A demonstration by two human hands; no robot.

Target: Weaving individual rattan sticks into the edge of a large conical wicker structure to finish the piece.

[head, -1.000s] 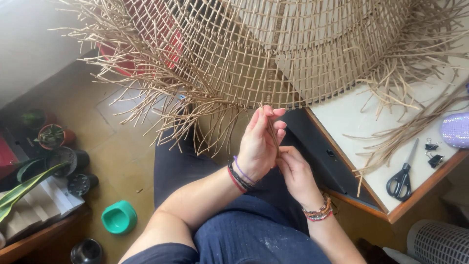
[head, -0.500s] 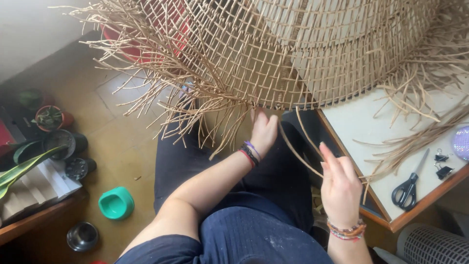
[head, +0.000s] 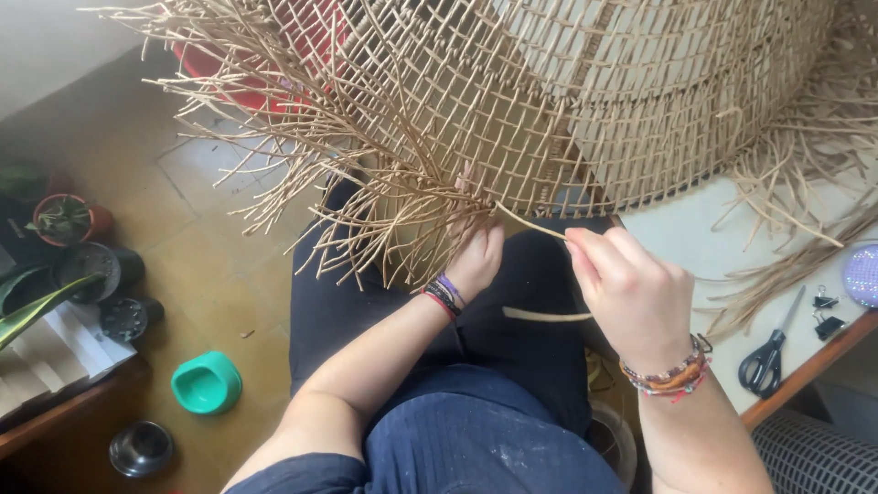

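— What's nearest?

— The right hand (head: 631,293), its fingers pinching a thin cane strand (head: 529,222) that runs up into the woven basket (head: 585,110).

— And the left hand (head: 476,256)?

— Just beyond it, pushed up under the loose fringe at the basket's lower edge. Its fingers are hidden among the strands, so I cannot tell whether they grip anything.

— Where does the basket sit?

— Above the lap, its right side over a white table (head: 677,238).

— Anything else?

— Scissors (head: 768,352) near the table's edge; on the floor to the left, a green bowl (head: 208,381) and potted plants (head: 64,220).
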